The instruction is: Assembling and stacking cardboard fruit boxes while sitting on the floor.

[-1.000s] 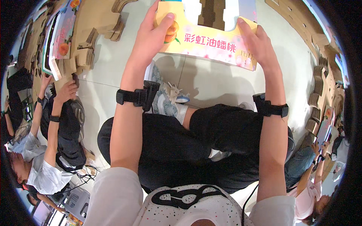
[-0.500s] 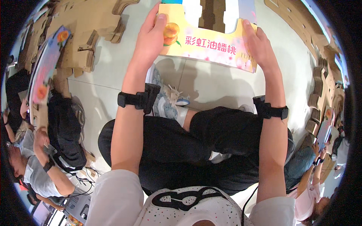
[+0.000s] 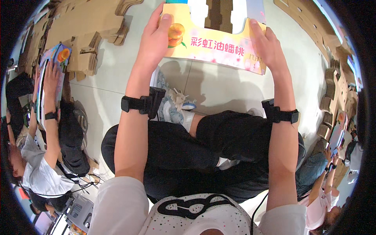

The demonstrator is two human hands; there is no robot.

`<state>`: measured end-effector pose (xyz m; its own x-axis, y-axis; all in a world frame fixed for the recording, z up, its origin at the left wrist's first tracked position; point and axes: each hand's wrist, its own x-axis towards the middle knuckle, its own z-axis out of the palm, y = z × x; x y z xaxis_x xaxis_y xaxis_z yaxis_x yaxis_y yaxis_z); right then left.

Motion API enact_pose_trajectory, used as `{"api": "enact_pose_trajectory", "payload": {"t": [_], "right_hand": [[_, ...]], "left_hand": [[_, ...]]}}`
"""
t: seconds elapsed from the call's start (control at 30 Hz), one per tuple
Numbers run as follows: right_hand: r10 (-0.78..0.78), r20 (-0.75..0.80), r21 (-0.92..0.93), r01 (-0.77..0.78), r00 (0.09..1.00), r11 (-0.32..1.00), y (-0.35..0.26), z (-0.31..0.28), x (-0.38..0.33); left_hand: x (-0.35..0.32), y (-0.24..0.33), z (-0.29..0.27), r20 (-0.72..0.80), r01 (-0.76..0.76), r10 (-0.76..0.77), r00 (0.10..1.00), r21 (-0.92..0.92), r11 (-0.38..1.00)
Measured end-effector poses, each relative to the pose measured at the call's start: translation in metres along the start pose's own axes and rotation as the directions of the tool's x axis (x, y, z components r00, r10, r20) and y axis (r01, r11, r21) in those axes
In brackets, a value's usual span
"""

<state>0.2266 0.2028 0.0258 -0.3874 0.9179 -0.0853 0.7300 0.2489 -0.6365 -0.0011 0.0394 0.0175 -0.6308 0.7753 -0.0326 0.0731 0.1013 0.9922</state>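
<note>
Both my hands hold up a printed cardboard fruit box [image 3: 215, 49], yellow and pink, with peaches pictured on it and a wide notch in its upper edge. My left hand [image 3: 155, 37] grips the box's left end, thumb on the printed face. At the right end, my right hand [image 3: 266, 47] is closed round the edge, its thumb also on the front. The fingers behind the board are mostly hidden. The box's upper part runs out of the picture.
Stacks of flat brown cardboard [image 3: 84, 23] lie at the far left, with more cardboard [image 3: 331, 88] along the right. On the left a co-worker [image 3: 47, 156] handles a similar printed box [image 3: 62, 56]. Another person [image 3: 321, 203] at the right holds one too [image 3: 338, 131].
My hands and the box have barely moved. The left co-worker has raised an arm, and a hand now lies on their box, which has shifted.
</note>
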Motion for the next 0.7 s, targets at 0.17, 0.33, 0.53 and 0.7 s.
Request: {"api": "enact_pose_trajectory", "payload": {"t": [0.17,0.33,0.53,0.7], "right_hand": [[-0.186,0.067,-0.212,0.196,0.980,0.957,0.008,-0.001,0.000],[-0.181,0.058,-0.183,0.189,0.982,0.965,0.005,0.000,0.001],[-0.048,-0.002,-0.043,0.048,0.999,0.998,0.016,0.002,0.016],[0.068,-0.055,0.018,-0.067,0.996,0.998,0.001,-0.010,0.002]], "left_hand": [[0.001,0.000,0.000,0.003,-0.009,0.009,1.000,-0.004,1.000],[0.002,0.001,-0.001,0.008,-0.016,0.016,1.000,0.005,1.000],[0.000,0.007,0.001,-0.010,-0.001,0.001,1.000,0.014,1.000],[0.001,0.003,0.011,0.014,-0.011,0.011,1.000,-0.025,1.000]]}}
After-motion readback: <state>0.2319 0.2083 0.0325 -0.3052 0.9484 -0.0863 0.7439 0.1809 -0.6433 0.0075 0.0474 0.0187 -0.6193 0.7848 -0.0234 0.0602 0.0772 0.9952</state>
